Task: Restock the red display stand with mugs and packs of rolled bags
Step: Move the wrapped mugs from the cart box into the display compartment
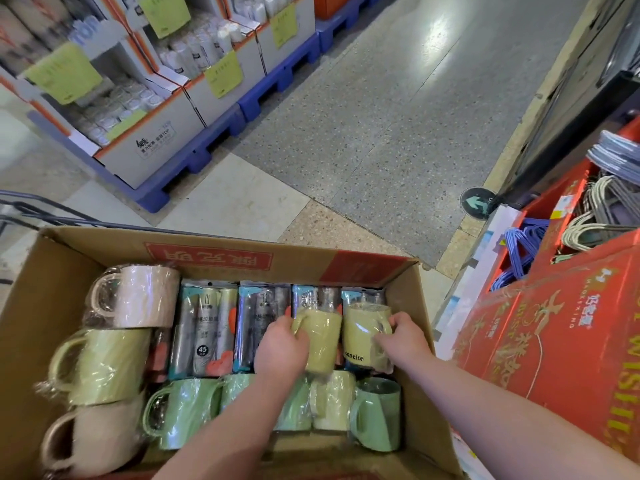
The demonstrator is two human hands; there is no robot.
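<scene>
An open cardboard box (pixel 41 271) in front of me holds several plastic-wrapped mugs and several packs of rolled bags (pixel 204 327). My left hand (pixel 282 351) grips a yellow-green mug (pixel 323 344) lying on the packs. My right hand (pixel 403 336) grips a second yellow-green mug (pixel 362 329) marked "concise", right beside the first. A cream mug (pixel 138 296), a yellow-green mug (pixel 104 365) and another cream mug (pixel 93 438) lie along the box's left side. Green mugs (pixel 187 410) line the near row. The red display stand (pixel 554 327) rises at the right.
The red stand's compartments hold purple hangers (pixel 523 247) and pale hangers (pixel 602 216). Across the aisle, grey cardboard displays (pixel 156 143) with white goods sit on blue pallets (pixel 221 133). Speckled floor (pixel 381 133) lies between. A trolley frame (pixel 34 209) shows at the far left.
</scene>
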